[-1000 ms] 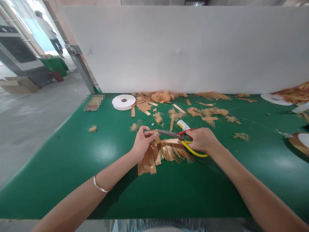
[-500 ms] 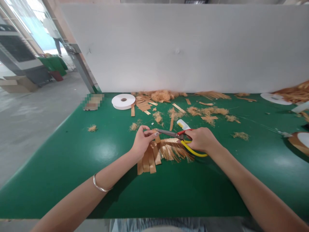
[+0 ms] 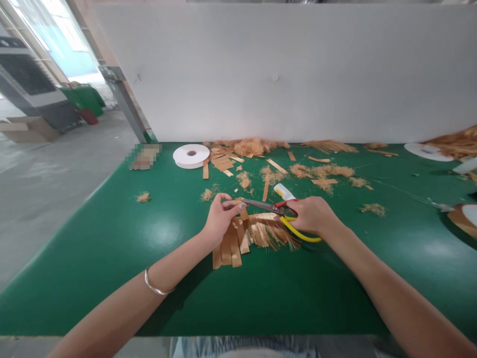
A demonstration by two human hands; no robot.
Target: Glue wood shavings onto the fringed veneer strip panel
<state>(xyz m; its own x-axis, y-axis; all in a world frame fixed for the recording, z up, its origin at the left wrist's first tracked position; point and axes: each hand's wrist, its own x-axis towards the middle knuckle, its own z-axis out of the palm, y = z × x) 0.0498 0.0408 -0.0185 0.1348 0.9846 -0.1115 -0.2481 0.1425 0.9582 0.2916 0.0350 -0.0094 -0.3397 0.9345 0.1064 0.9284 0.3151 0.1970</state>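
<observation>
My right hand (image 3: pixel 312 215) grips a pair of scissors (image 3: pixel 276 208) with one red and one yellow handle, the blades pointing left. Their tips meet the fingertips of my left hand (image 3: pixel 222 215), whose fingers pinch a short tan strip (image 3: pixel 242 211). Below that hand, several flat tan strips (image 3: pixel 231 247) hang side by side from a band. To their right, the same piece carries a finely shredded fringe (image 3: pixel 269 232), partly under the blades. My fingers hide the strip's upper end, and whether the blades touch it I cannot tell.
A white glue-like bottle (image 3: pixel 283 192) lies just behind the scissors. Shredded tan fibre (image 3: pixel 250 146) and loose strips are scattered towards the white board (image 3: pixel 283 74). A white reel (image 3: pixel 191 155) stands back left, another reel (image 3: pixel 467 219) at right, on the green table (image 3: pixel 112 278).
My hands, the scissors and the tan piece look almost unmoved. A person in the doorway at the back left is out of view now. The view has shifted very slightly.
</observation>
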